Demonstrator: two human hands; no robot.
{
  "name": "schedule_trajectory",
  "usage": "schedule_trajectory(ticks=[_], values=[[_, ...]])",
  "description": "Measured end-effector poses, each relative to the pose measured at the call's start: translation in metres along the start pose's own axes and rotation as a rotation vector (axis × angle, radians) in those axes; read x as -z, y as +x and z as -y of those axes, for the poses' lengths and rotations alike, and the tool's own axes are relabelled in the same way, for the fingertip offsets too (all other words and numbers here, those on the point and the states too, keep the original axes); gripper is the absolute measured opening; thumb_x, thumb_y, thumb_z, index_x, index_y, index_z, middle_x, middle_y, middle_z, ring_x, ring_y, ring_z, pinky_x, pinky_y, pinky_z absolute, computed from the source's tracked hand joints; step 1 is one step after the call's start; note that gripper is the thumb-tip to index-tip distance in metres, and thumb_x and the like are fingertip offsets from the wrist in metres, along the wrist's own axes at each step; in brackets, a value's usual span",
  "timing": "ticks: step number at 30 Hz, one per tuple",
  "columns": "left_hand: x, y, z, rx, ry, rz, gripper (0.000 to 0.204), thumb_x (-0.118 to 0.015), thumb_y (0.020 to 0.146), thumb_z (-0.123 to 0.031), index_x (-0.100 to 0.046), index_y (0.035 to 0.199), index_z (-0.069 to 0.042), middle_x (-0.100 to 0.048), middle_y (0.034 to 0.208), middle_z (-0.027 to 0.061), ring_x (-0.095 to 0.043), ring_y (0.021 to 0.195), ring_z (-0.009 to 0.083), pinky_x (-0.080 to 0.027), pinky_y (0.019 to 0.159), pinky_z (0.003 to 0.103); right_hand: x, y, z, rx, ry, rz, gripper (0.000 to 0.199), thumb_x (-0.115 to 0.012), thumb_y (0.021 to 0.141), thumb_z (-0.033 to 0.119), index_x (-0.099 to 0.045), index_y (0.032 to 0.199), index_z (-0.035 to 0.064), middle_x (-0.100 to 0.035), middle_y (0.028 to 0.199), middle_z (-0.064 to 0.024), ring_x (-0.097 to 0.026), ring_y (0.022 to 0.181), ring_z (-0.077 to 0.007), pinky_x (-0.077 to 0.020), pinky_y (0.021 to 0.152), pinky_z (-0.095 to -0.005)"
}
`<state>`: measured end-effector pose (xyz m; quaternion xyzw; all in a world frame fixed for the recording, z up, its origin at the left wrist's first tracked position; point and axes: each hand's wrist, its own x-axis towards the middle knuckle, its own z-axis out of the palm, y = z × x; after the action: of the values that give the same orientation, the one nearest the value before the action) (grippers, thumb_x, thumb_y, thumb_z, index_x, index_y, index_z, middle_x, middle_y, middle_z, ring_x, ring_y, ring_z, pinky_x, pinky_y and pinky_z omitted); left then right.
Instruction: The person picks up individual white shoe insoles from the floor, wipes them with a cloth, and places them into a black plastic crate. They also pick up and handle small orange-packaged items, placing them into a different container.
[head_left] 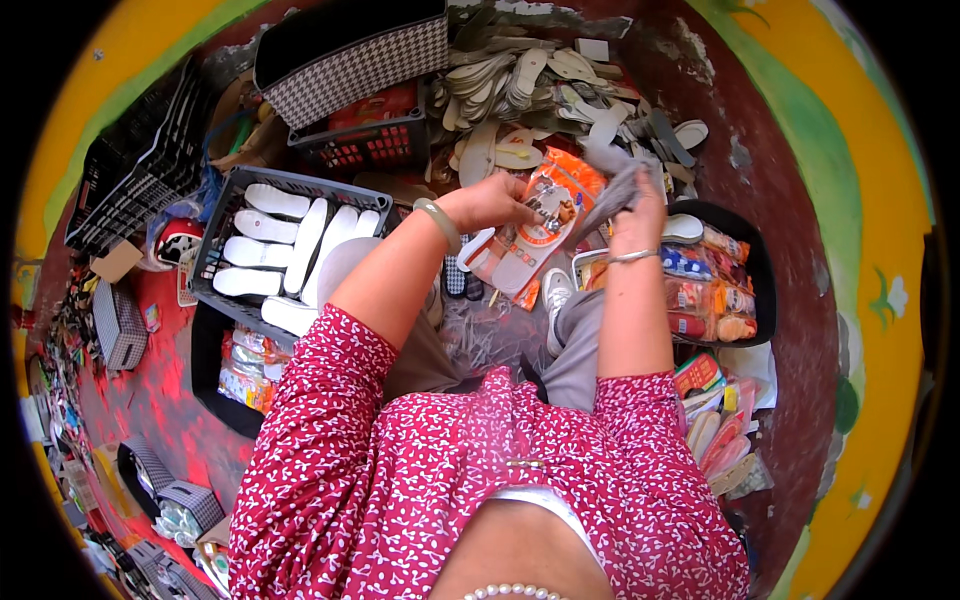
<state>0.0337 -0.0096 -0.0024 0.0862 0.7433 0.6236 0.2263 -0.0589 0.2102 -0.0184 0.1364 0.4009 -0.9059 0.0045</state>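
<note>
Orange and white plastic packet (pixel 530 235), holding what looks like a pair of insoles, held up over the lap. Left hand (pixel 492 203) closed on the packet's upper left edge, fingers pinching the film. Right hand (pixel 640 205) closed around a grey soft insole (pixel 612 190), just right of the packet's top corner.

Probably light and floppy, the packet: thin film likely slick and crinkly, bending wherever unsupported. Best gripped at a sealed edge or the stiffer card top, not mid-panel. Grey insole soft, foldable, safe to squeeze.

Left of the packet, a dark crate (pixel 225 215) with white insoles (pixel 280 240) laid in rows. Right of the packet, a black tray (pixel 757 275) filled with more packets. Beyond the packet, a loose heap of insoles (pixel 560 85) on the floor. Crowded on every side; open room only directly above the lap, between crate and tray.
</note>
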Motion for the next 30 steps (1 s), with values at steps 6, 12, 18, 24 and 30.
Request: schedule_trajectory(ticks=[6,12,18,24,30], values=[[0.020,-0.029,-0.013,-0.272,-0.651,-0.236,0.029,-0.057,0.084,-0.001,-0.053,0.112,0.002,-0.062,0.101,0.0095,-0.062,0.088,0.0169,-0.051,0.080,0.031,0.030,0.039,0.011,-0.060,0.030,0.040,0.014,-0.064,0.081,0.014,-0.058,0.090,0.0051,-0.062,0.085,-0.0066,-0.061,0.078,-0.0237,-0.0504,0.071,-0.0414],[0.051,-0.113,-0.025,-0.548,-0.852,-0.478,0.026,-0.054,0.087,-0.008,-0.052,0.111,0.001,-0.062,0.102,0.0103,-0.063,0.089,0.0201,-0.053,0.079,0.034,0.023,0.028,-0.022,-0.168,-0.106,0.143,0.018,-0.063,0.079,0.014,-0.058,0.094,0.0062,-0.063,0.087,-0.0082,-0.062,0.080,-0.0253,-0.0507,0.073,-0.0411],[0.095,-0.298,0.057,-0.673,-0.667,-0.964,0.032,-0.052,0.088,-0.011,-0.047,0.117,-0.001,-0.060,0.106,0.0091,-0.062,0.092,0.0205,-0.054,0.079,0.040,0.048,0.064,-0.035,-0.291,-0.279,0.163,0.027,-0.064,0.079,0.022,-0.059,0.102,0.0074,-0.063,0.099,-0.0079,-0.061,0.090,-0.0277,-0.0476,0.080,-0.0459],[0.046,-0.551,0.201,-0.202,-0.554,-1.723,0.029,-0.053,0.086,-0.011,-0.047,0.113,-0.003,-0.059,0.100,0.0110,-0.062,0.086,0.0238,-0.056,0.070,0.042,0.043,0.059,-0.059,-0.404,-0.436,0.241,0.026,-0.061,0.081,0.022,-0.058,0.101,0.0061,-0.063,0.100,-0.0100,-0.060,0.091,-0.0304,-0.0469,0.082,-0.0464],[-0.045,-0.597,0.306,0.179,-0.738,-2.054,0.028,-0.044,0.085,0.000,-0.048,0.113,-0.001,-0.060,0.102,0.0113,-0.062,0.090,0.0243,-0.054,0.076,0.038,0.044,0.042,-0.064,-0.438,-0.567,0.234,0.034,-0.059,0.081,0.022,-0.055,0.109,0.0037,-0.060,0.109,-0.0115,-0.057,0.100,-0.0305,-0.0430,0.089,-0.0482]])
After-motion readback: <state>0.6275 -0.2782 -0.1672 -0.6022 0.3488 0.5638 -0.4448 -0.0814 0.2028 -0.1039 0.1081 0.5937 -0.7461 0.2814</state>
